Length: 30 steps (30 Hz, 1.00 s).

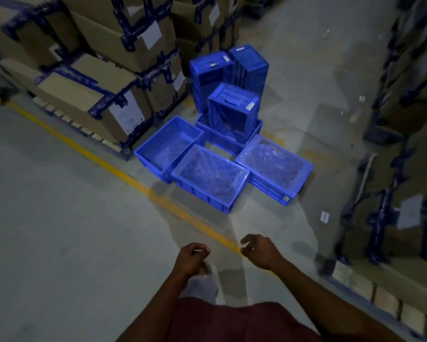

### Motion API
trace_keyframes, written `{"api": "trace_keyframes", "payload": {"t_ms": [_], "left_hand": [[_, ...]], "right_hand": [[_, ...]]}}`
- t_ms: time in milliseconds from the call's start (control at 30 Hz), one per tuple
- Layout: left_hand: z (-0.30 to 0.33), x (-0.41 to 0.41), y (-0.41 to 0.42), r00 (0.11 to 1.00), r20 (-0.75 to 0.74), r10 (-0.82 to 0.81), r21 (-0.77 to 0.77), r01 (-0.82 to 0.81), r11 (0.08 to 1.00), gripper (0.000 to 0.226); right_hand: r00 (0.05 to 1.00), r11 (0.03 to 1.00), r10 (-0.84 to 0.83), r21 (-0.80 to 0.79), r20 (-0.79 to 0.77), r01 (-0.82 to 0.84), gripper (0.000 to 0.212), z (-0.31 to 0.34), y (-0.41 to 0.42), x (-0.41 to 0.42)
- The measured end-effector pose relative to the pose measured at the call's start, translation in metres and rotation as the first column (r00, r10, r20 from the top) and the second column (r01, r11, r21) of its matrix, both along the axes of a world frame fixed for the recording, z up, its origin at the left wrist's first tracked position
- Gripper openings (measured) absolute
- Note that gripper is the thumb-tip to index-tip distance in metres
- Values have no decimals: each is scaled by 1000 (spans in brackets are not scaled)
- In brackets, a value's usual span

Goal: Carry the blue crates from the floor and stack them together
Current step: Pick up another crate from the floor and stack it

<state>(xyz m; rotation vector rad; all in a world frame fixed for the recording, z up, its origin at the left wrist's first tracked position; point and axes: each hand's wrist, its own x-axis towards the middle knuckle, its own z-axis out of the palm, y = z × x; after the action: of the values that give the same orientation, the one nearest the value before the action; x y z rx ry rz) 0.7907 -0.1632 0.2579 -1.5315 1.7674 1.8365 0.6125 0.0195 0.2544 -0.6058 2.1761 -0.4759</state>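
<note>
- Fingers (202, 250) of the left hand (191, 261) hang loosely curled and hold nothing; the hand hovers above the grey concrete floor (59, 230).
- Fingers of the right hand (259, 251) are likewise loosely curled, holding nothing, above the yellow painted floor line (123, 172).
- Brown cardboard cartons with dark blue tape (94, 95) stand stacked along the left edge of the floor.
- Open blue plastic crates (208, 181) sit on the floor ahead of both hands, well apart from them: three upright in the front row, touching or just beside one another.
- One blue crate tipped on its side (233, 109) rests in a crate behind that row.
- Taller blue crate stacks (229, 67) stand at the rear, beside the cartons.
- Dark blue shelving (392, 193) lines the right edge of the floor.
</note>
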Motion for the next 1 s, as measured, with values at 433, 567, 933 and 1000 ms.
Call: {"api": "trace_keyframes", "payload": {"t_ms": [433, 567, 933, 1000], "left_hand": [[-39, -166, -194, 979, 161, 121, 110, -140, 984, 13], [-85, -218, -221, 950, 225, 218, 94, -244, 965, 10], [-303, -339, -268, 931, 331, 155, 8, -166, 986, 21], [-371, -360, -277, 942, 334, 24, -198, 45, 979, 35]], "right_hand": [[996, 998, 25, 49, 83, -29, 18, -15, -177, -177], [983, 990, 104, 78, 150, -116, 35, -93, -221, -256], [910, 906, 344, 172, 230, -386, 22, -310, -344, -433], [953, 944, 286, 143, 105, -299, 22, -369, -361, -454]]}}
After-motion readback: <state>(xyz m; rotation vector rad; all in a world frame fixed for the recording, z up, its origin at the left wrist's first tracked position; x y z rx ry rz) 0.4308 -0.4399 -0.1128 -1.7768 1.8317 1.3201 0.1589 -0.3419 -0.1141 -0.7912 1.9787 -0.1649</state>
